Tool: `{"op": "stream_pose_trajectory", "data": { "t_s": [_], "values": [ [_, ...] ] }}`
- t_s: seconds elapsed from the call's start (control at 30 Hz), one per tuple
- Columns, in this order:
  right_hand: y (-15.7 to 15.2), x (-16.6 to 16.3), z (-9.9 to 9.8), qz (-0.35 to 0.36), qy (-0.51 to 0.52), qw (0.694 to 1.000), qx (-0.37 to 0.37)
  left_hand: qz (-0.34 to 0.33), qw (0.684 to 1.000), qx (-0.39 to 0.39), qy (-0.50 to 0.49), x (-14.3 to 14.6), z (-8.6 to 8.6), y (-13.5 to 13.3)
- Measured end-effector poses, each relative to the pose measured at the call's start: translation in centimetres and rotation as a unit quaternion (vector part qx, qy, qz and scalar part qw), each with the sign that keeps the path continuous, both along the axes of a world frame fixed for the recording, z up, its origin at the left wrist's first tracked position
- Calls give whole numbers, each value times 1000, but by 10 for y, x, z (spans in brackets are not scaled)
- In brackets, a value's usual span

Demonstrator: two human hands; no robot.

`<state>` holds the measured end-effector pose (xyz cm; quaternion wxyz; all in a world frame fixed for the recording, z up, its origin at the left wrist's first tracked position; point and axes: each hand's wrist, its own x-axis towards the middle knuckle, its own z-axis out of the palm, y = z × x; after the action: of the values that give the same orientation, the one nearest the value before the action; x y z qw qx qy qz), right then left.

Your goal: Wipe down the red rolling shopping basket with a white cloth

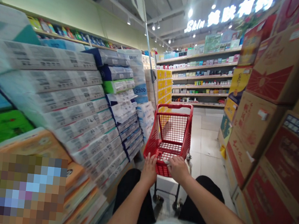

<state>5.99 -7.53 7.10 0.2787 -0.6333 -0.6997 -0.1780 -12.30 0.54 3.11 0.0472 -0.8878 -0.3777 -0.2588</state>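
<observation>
A small red plastic shopping cart (172, 128) stands upright on wheels between my knees, its handle bar at the far end. Both my hands are at its near rim. My left hand (148, 170) curls its fingers over the left part of that rim. A little to the right, my right hand (178, 169) grips the same rim, fingers bent round it. Something small and whitish shows by the right fingertips, too small to name. Through the cart's open top its grid walls and bottom are visible. The undersides of my fingers are hidden.
Stacked tissue packs (85, 109) line the left side closely, with orange packs (78, 176) nearer. Cardboard cartons (267, 78) are piled high on the right. A tiled aisle (205, 142) runs ahead to shelves (203, 83) of small goods. A sign pole (149, 44) rises left of the cart.
</observation>
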Motion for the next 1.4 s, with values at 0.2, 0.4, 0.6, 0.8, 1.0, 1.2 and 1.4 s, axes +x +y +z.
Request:
{"op": "stream_pose_trajectory", "data": {
  "t_s": [0.2,0.4,0.6,0.8,1.0,1.2,1.4],
  "values": [
    [-6,-10,-3,18,-14,1000,13,1,999,27,-23,-6,-4,3],
    [-8,-16,-4,46,-17,998,37,19,998,59,-30,-7,-13,-6],
    [-22,-19,-8,68,-24,996,48,11,998,62,-11,-8,-20,-10],
    [-24,-19,-9,85,-44,995,21,27,998,52,23,0,-7,6],
    [-14,-15,-15,98,-56,994,1,23,999,2,40,10,4,4],
    [-3,-6,-7,114,-21,993,-27,-27,998,-46,46,14,7,-3],
    [-10,11,13,150,27,988,33,-2,998,-50,34,23,8,7]
  ]
}}
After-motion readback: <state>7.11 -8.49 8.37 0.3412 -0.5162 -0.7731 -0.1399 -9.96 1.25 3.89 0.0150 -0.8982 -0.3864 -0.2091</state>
